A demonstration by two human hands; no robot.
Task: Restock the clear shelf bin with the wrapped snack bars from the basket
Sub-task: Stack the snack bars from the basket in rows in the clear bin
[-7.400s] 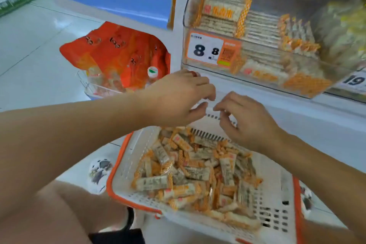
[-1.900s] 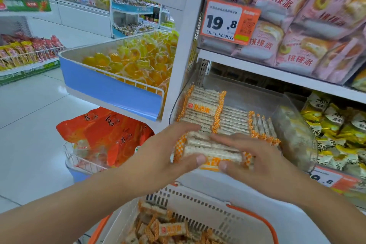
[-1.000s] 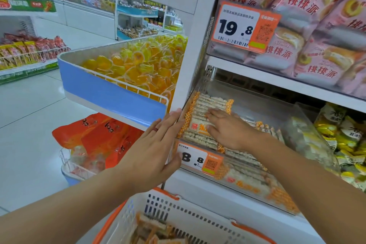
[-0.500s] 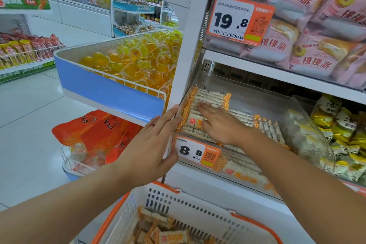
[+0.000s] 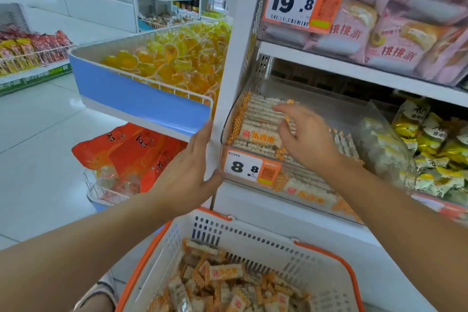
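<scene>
The clear shelf bin (image 5: 229, 121) sits on the lower shelf with an orange 8.8 price tag on its front. A neat row of wrapped snack bars (image 5: 255, 124), white with orange ends, lies stacked in its left part. My right hand (image 5: 301, 134) hovers just above those bars, fingers spread and relaxed, holding nothing. My left hand (image 5: 187, 172) rests flat against the white shelf upright beside the bin's left front corner. Below, the white basket with orange rim (image 5: 253, 240) holds several loose snack bars (image 5: 225, 284).
A blue-fronted bin of yellow jelly cups (image 5: 141, 99) juts out on the left. Orange bags (image 5: 131, 154) fill a wire basket beneath it. Pink cake packs (image 5: 395, 15) fill the shelf above, and yellow-green packets (image 5: 435, 149) lie to the right of the clear bin. Open aisle floor lies to the left.
My right hand lifted off the stacked bars and its fingers spread apart. My left hand stayed against the upright. Earlier both hands carried a stack of bars from the basket into the bin.
</scene>
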